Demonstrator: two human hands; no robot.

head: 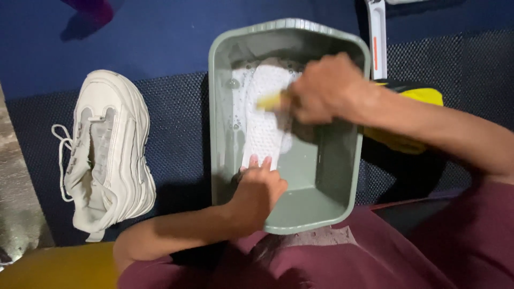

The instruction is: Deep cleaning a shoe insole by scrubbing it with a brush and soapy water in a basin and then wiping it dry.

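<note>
insole (263,120) in basin (332,160), shoe (110,150) left of basin

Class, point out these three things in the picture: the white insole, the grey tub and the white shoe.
white insole (263,126), head view, on its dotted middle.
grey tub (215,107), head view, on its left rim.
white shoe (115,134), head view, on its side.
</note>
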